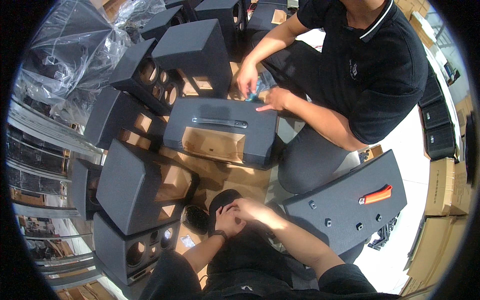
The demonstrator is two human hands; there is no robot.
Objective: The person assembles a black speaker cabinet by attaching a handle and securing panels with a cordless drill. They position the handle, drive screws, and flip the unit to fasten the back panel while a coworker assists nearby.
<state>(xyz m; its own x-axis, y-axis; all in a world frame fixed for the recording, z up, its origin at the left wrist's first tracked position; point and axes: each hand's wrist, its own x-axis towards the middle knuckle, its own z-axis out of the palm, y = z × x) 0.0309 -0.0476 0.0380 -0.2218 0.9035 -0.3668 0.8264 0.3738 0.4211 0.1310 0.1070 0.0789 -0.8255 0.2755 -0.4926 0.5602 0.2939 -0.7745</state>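
My left hand (228,221) and my right hand (252,210) are pressed together over a small black rounded object (222,199) low in the middle of the picture, fingers curled around something I cannot make out. A dark speaker cabinet panel (345,210) with an orange handle (376,195) lies just right of my right forearm. A round black mesh part (196,218) sits just left of my left hand.
A person in a black shirt (372,65) crouches opposite, both hands on a dark cabinet (220,131) with a black handle bar. Several dark speaker cabinets (142,187) crowd the left. Plastic wrap (75,50) lies upper left; cardboard boxes (442,187) stand at right.
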